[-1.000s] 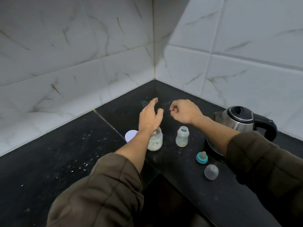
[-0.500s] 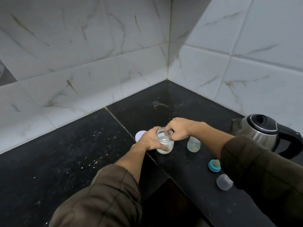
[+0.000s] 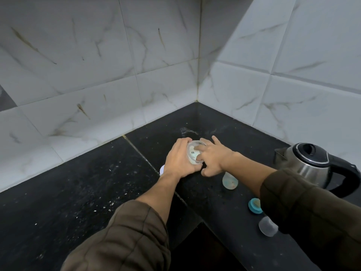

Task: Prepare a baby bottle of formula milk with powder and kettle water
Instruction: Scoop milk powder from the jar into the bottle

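- Two hands worked over one powder jar near the back corner of the black countertop.
- The left hand gripped the jar from the left, fingers and thumb curled round its glass wall. It held the jar tipped so the open mouth faced the camera, with pale powder showing inside.
- The right hand reached over from the right, and two or three of its fingers dipped into the jar's mouth. One finger stuck out straight past the rim and the thumb lay splayed below, outside the jar. Whether the dipped fingers had hold of anything inside could not be told.
- One white lid lay flat on the counter, mostly hidden behind the left wrist.
- One baby bottle stood uncapped just beside the right wrist, apart from the jar.
- One teal teat ring sat nearer the camera, and one clear cap lay nearer again, both at the edge of the right sleeve.
- One steel kettle with a black lid and handle stood at the right, well apart from the jar.
- Two dark olive sleeves were pushed up the forearms; the left sleeve filled the lower middle.
- Two walls of white marbled tiles met behind the counter.
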`<state>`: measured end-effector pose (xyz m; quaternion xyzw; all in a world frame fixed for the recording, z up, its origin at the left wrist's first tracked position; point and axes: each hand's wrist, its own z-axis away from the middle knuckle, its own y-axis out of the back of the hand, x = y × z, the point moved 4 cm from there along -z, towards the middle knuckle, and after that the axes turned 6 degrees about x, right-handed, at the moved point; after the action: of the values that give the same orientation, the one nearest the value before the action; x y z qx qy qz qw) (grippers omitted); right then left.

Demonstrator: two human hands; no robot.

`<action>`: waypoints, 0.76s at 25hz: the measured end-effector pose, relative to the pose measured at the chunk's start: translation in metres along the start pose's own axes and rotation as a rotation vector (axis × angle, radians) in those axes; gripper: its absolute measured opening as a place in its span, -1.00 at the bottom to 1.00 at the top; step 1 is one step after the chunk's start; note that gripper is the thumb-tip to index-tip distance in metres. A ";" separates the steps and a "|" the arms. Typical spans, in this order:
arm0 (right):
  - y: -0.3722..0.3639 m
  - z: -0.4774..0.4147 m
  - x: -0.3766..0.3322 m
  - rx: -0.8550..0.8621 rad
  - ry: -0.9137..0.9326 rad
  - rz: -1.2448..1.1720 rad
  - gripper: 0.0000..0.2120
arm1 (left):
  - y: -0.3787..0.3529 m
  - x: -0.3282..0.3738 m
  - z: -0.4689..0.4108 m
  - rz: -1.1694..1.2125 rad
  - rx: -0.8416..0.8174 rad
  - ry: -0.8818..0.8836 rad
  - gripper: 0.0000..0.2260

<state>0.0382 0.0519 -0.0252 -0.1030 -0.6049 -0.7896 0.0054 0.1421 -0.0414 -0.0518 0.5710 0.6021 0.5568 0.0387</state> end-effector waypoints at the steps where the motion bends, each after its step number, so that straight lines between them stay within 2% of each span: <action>1: 0.002 -0.001 0.000 0.000 -0.023 0.014 -0.55 | 0.003 0.003 -0.001 -0.002 0.026 -0.009 -0.27; 5: 0.016 0.000 -0.001 0.042 -0.091 -0.008 -0.71 | 0.012 0.009 -0.004 -0.033 0.044 -0.038 -0.23; 8: 0.028 0.004 -0.005 0.079 -0.097 -0.048 -0.71 | 0.014 0.008 -0.003 -0.026 0.022 -0.012 -0.18; 11: 0.038 0.007 -0.007 0.189 -0.096 -0.092 -0.77 | 0.015 0.008 -0.002 -0.028 0.011 -0.003 -0.19; 16: 0.037 0.004 -0.009 0.314 -0.111 0.023 -0.92 | 0.015 0.008 -0.002 -0.070 0.014 -0.019 -0.23; 19: 0.037 0.003 -0.010 0.373 -0.108 0.130 -0.89 | 0.012 0.007 -0.002 -0.100 0.007 -0.027 -0.25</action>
<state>0.0535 0.0438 0.0091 -0.1812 -0.7321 -0.6553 0.0427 0.1463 -0.0406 -0.0378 0.5478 0.6313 0.5442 0.0723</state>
